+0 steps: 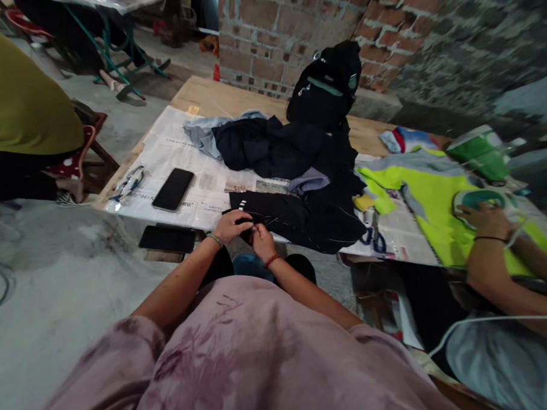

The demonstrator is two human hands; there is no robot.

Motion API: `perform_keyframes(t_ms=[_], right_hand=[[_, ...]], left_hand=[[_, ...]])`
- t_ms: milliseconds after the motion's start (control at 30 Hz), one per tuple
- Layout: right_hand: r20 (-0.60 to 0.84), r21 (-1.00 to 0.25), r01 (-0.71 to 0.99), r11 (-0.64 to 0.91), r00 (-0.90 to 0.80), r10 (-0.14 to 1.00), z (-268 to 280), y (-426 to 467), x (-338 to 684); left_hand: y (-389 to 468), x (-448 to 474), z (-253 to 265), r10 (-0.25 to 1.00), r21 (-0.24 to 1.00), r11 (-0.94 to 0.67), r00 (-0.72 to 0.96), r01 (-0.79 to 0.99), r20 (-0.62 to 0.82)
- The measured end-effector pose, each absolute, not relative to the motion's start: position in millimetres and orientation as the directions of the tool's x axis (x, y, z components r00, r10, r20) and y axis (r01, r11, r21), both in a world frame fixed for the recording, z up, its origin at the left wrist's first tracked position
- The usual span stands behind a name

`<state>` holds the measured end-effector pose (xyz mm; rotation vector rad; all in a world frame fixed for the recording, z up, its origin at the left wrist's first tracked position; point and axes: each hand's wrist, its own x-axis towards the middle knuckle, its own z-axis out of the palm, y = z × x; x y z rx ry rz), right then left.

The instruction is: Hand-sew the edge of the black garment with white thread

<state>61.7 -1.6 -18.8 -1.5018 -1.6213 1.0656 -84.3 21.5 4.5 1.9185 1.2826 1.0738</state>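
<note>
A black garment (292, 213) with thin white thread lines lies along the table's front edge. Both my hands pinch its edge, close together. My left hand (231, 225), with a beaded bracelet at the wrist, is closed on the cloth near several short white stripes. My right hand (262, 242), with a red bracelet, is closed on the same dark edge just beside it. Whether a needle is between my fingertips is too small to tell. Dark blue scissors (373, 237) lie to the right of the garment, near a small yellow cloth piece (364, 202).
Newspaper covers the wooden table (185, 100). On it lie a phone (174, 189), glasses (130, 182), a dark clothing pile (271, 146) and a black backpack (325, 88). A second dark device (167, 238) rests below the edge. At right, a co-worker's hands hold an iron (477, 201) on a fluorescent yellow garment (430, 204).
</note>
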Motion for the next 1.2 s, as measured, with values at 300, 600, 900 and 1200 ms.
perform_keyframes(t_ms=[300, 600, 900, 1200], right_hand=[[-0.05, -0.926, 0.378, -0.002, -0.117, 0.992, -28.0, -1.9, 64.2], [-0.097, -0.932, 0.36, -0.047, -0.12, 0.988, -26.6, -2.8, 63.2], [-0.043, -0.929, 0.37, 0.004, -0.12, 0.992, -24.7, -3.0, 63.9], [-0.06, -0.916, 0.401, -0.008, -0.117, 0.991, -24.0, -2.9, 64.1]], left_hand=[[19.5, -84.8, 10.7, 0.959, 0.865, -0.283, 0.137, 0.413, 0.248], [21.4, -86.0, 5.1, 0.959, 0.884, -0.281, 0.138, 0.374, 0.247], [20.7, -82.4, 2.1, 0.933, 0.856, -0.359, 0.141, 0.373, 0.33], [21.6, -78.4, 0.4, 0.952, 0.83, -0.305, 0.167, 0.467, 0.256]])
